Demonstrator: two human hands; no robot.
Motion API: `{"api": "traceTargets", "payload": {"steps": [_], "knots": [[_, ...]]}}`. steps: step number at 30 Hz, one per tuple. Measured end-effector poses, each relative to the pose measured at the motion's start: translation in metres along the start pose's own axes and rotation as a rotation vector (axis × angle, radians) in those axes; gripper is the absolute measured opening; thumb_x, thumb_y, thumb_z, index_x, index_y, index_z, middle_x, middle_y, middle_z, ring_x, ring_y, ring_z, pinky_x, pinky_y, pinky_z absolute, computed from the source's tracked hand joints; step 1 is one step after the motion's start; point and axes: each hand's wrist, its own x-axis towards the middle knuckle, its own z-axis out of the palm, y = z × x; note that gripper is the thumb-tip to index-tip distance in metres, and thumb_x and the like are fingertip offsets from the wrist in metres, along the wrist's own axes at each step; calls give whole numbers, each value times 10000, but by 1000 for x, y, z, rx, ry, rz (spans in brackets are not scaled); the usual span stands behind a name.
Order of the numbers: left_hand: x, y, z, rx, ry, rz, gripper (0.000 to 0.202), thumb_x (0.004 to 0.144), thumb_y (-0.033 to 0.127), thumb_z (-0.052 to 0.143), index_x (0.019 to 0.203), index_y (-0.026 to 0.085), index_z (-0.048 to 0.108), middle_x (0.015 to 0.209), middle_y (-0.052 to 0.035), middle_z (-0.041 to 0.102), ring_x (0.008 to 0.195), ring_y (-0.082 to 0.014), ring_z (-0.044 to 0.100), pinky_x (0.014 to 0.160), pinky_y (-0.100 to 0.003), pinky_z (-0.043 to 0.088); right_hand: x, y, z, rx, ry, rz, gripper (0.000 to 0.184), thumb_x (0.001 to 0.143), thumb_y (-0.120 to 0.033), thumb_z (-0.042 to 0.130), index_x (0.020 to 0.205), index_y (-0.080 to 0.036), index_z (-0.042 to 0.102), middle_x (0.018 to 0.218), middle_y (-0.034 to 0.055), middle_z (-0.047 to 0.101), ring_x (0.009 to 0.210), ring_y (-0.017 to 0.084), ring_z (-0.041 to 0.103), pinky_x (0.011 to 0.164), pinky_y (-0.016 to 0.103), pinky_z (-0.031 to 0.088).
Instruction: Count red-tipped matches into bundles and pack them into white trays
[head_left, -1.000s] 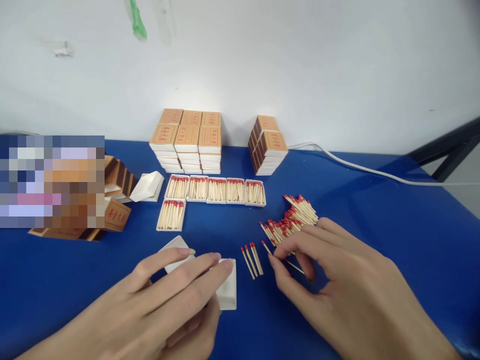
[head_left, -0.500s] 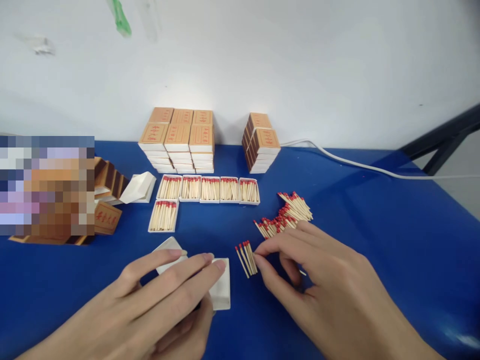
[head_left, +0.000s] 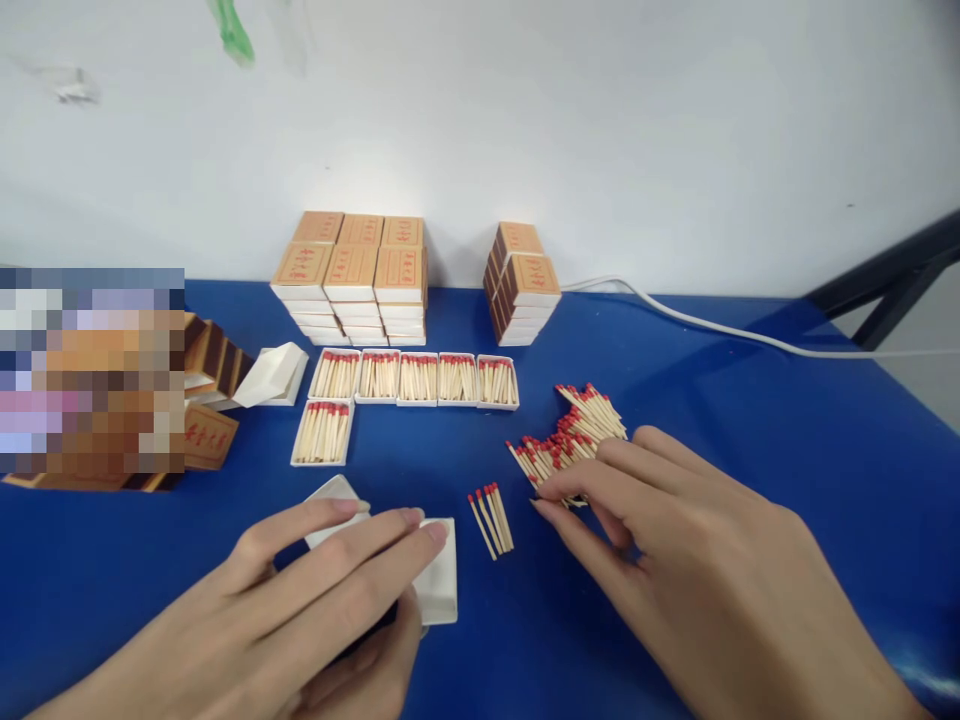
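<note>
My left hand (head_left: 337,590) arches over a white matchbox tray (head_left: 441,590), fingertips on its upper end and thumb by its lower left edge. Another white tray (head_left: 330,497) shows partly behind its fingers; what is under the palm is hidden. At the near left edge of a loose pile of red-tipped matches (head_left: 592,412) is my right hand (head_left: 660,560), its thumb and index tips slightly apart and no match visible between them. A small row of several matches (head_left: 495,520) lies between the two hands.
Several filled match trays (head_left: 418,380) stand in a row, with another filled tray (head_left: 322,435) below its left end. Behind are two stacks of matchboxes (head_left: 352,270). More matchboxes (head_left: 214,435) and white trays (head_left: 277,375) lie left. A white cable (head_left: 712,325) runs along the wall.
My right hand has moved right, away from the small row of matches to the edge of the pile. My left hand stays at the tray.
</note>
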Motion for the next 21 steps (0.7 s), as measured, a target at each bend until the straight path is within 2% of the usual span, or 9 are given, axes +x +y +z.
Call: {"api": "traceTargets", "payload": {"steps": [5, 10, 16, 21], "knots": [[-1, -1, -1, 20, 6, 13, 326, 1126, 312, 743, 1443, 275, 812, 1675, -27, 756, 1570, -271, 707, 1482, -495, 467, 1, 2, 2, 84, -33, -2, 269, 1170, -162, 584, 985, -267, 749, 945, 35, 820, 885, 256, 812, 604, 382, 521], [-3, 2, 2, 7, 15, -9, 278, 1117, 275, 739, 1381, 263, 827, 1695, -25, 740, 1585, -255, 690, 1495, -471, 440, 6, -5, 8, 181, 2, 82, 184, 1147, -220, 720, 971, -267, 742, 906, 21, 783, 893, 241, 808, 698, 363, 597], [-5, 2, 4, 5, 27, -15, 266, 1119, 301, 758, 1375, 271, 825, 1663, -29, 758, 1566, -267, 704, 1486, -494, 464, 12, -13, 19, 166, 14, 119, 241, 1071, -195, 819, 873, -273, 706, 784, -15, 718, 817, 233, 783, 652, 343, 564], [-5, 4, 6, 4, 33, -20, 229, 1111, 275, 755, 1326, 273, 832, 1667, -27, 756, 1561, -273, 709, 1477, -506, 473, 13, -3, 5, 213, -22, 156, 277, 1132, -288, 753, 856, -279, 744, 791, -3, 740, 765, 217, 759, 648, 334, 574]]}}
